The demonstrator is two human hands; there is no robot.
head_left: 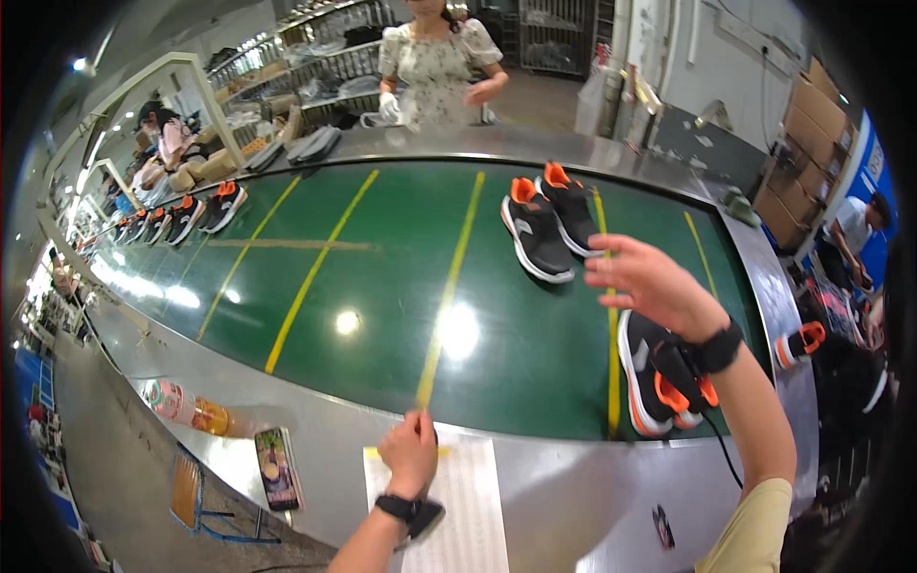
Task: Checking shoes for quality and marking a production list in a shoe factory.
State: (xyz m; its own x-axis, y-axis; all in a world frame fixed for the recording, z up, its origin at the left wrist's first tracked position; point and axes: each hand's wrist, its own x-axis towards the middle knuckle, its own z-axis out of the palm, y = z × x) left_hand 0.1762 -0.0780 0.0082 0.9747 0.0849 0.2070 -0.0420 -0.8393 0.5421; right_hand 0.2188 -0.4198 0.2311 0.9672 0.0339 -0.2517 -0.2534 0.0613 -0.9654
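Observation:
My right hand (654, 282) is open with its fingers spread over the green conveyor belt (382, 306), holding nothing that shows. Just beyond its fingertips, to the left, stands a pair of black sneakers (537, 239) with orange linings and white soles, toes toward me. A second pair of sneakers (638, 363) sits nearer me, toes pointing away, partly covered by my right wrist and its black strapped device (712, 349). My left hand (411, 454) is closed in a fist at the belt's near edge, above a printed paper sheet (468, 506). Whatever it may hold is hidden.
On the metal ledge lie a phone (277, 468) and a drink bottle (186, 406). More sneakers (223, 207) line the belt's far left. Across the belt stands a person (439, 72) with a white glove. One shoe (800, 344) is beyond the right edge; a stool (191, 492) stands lower left.

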